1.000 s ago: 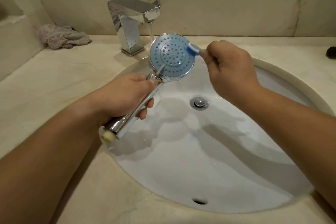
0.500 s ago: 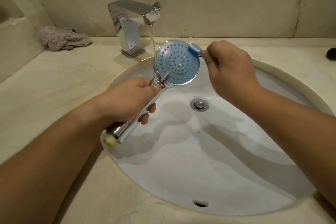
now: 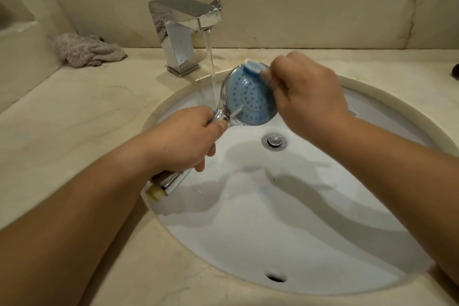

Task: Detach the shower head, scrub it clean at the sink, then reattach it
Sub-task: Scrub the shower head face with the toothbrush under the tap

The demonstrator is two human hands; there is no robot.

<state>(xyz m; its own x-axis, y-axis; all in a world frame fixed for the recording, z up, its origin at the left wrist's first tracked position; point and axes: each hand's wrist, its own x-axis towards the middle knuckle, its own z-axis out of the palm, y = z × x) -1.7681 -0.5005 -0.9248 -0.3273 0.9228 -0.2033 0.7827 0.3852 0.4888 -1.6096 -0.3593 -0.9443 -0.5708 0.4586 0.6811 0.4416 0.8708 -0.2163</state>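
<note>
The chrome shower head (image 3: pixel 248 97) has a round blue spray face and is held over the white sink (image 3: pixel 310 231). My left hand (image 3: pixel 183 141) grips its chrome handle, whose cream threaded end sticks out below my wrist. My right hand (image 3: pixel 308 99) grips a small brush (image 3: pixel 253 66) with a blue and white head, pressed against the top rim of the spray face. The brush handle is hidden inside my fist. Water runs from the chrome faucet (image 3: pixel 183 32) just left of the shower head.
A crumpled grey cloth (image 3: pixel 87 49) lies on the beige marble counter (image 3: pixel 74 112) at the back left. The chrome drain plug (image 3: pixel 274 140) sits in the basin's middle, the overflow slot near the front rim. A dark object (image 3: pixel 455 68) shows at the right edge.
The shower head has shifted right, out of the water stream, and turned more edge-on. My right hand moved the brush leftward onto the top rim of the spray face.
</note>
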